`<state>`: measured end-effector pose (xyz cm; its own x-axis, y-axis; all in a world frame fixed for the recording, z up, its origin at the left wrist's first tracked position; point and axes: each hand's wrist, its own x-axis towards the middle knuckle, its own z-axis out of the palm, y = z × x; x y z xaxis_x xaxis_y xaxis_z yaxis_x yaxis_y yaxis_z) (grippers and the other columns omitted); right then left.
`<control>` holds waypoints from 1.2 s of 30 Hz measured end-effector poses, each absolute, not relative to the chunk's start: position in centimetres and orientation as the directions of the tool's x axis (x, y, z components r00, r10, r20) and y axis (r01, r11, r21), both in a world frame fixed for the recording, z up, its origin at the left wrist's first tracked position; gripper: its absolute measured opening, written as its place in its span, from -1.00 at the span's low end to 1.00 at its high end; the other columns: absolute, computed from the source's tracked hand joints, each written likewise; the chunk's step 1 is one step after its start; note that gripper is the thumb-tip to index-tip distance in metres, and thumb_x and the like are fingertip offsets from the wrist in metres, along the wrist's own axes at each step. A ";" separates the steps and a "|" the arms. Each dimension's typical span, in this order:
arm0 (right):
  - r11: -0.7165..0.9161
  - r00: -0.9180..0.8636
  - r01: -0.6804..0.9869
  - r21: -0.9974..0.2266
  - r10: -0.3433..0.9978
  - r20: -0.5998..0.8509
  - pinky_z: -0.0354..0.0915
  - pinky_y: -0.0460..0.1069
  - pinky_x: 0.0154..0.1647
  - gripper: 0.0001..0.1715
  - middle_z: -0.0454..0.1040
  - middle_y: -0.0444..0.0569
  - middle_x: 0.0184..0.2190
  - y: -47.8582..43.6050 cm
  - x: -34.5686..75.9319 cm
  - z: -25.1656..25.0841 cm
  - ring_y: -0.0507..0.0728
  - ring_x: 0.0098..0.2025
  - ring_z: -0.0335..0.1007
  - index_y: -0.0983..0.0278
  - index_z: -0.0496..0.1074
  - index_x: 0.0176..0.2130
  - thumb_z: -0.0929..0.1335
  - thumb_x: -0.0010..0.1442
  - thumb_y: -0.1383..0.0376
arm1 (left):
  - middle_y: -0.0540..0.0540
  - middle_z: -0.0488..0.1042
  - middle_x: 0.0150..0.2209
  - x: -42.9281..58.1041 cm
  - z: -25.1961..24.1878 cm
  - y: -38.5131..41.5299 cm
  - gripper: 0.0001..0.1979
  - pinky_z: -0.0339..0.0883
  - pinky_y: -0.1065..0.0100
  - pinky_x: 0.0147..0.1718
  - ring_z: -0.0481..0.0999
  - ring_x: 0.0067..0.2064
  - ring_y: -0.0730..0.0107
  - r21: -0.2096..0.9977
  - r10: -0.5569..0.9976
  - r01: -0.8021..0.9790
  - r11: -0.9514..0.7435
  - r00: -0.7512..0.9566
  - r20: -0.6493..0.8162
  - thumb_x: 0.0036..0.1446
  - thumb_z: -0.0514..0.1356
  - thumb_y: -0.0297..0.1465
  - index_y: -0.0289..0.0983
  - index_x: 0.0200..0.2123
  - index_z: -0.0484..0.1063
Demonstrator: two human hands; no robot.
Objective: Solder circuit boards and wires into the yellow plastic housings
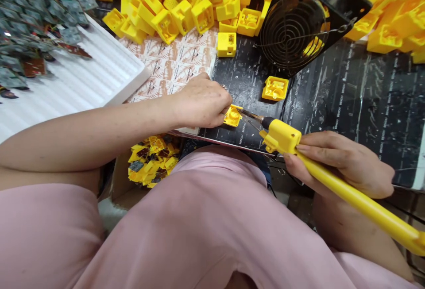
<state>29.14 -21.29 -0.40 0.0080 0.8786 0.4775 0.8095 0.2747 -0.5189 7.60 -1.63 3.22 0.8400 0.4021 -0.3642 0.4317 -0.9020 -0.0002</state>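
Observation:
My left hand [206,101] is closed at the left side of a small yellow plastic housing [233,117] near the table's front edge, fingers gripping it. Held in my right hand [345,160] is a yellow soldering iron [288,135] with a long handle that runs off to the lower right. Its dark metal tip reaches into the open side of the housing; whether it touches anything inside is too small to tell. Behind them sit another yellow housing [275,89], with its open side up, and a further yellow housing [226,44] beside the pile.
A black fan [295,28] with a wire guard stands behind the work spot. Yellow housings [181,10] are heaped along the back. Grey parts with wires [43,19] cover a white foam tray [109,63] at left. Below the table edge, a cardboard box [124,191] holds yellow parts.

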 end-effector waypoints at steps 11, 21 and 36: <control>0.249 0.036 0.907 -0.341 0.760 0.649 0.43 0.00 -0.53 -0.29 0.66 -0.16 -0.30 -21.2 27.5 -0.7 0.13 -0.43 0.60 0.02 0.36 0.28 0.53 0.21 0.15 | -0.01 0.63 -0.33 5.0 1.9 -1.3 -0.74 0.22 0.15 0.08 0.55 -0.16 0.28 0.204 0.487 0.508 -0.837 0.861 -0.149 0.24 0.11 -0.33 -0.14 -0.19 0.62; 0.321 0.060 0.820 -0.474 0.776 0.628 0.54 -0.05 -0.43 -0.67 0.65 -0.17 -0.34 -20.8 25.4 -0.5 0.10 -0.40 0.61 0.15 0.48 -0.15 0.56 0.11 0.40 | -0.11 0.60 -0.36 6.0 0.8 -1.8 -0.68 0.23 0.05 0.01 0.54 -0.16 0.17 0.168 0.527 0.536 -0.827 0.844 -0.100 0.23 0.03 -0.35 -0.21 -0.30 0.61; 0.458 -0.205 0.828 -0.324 0.785 0.585 0.43 -0.15 -0.45 -0.80 0.61 -0.13 -0.40 -20.0 26.1 1.4 0.01 -0.41 0.57 0.25 0.44 -0.26 0.51 0.18 0.42 | -0.11 0.53 -0.41 6.8 0.1 -1.2 -0.72 0.32 0.06 -0.08 0.53 -0.17 0.15 0.052 0.444 0.445 -0.894 0.895 -0.033 0.15 0.08 -0.41 -0.28 -0.41 0.60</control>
<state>26.12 -20.03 1.38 -0.2046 0.7847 0.5851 0.8279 0.4576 -0.3242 6.82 -1.20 0.13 0.8953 0.4443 -0.0332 0.4455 -0.8938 0.0522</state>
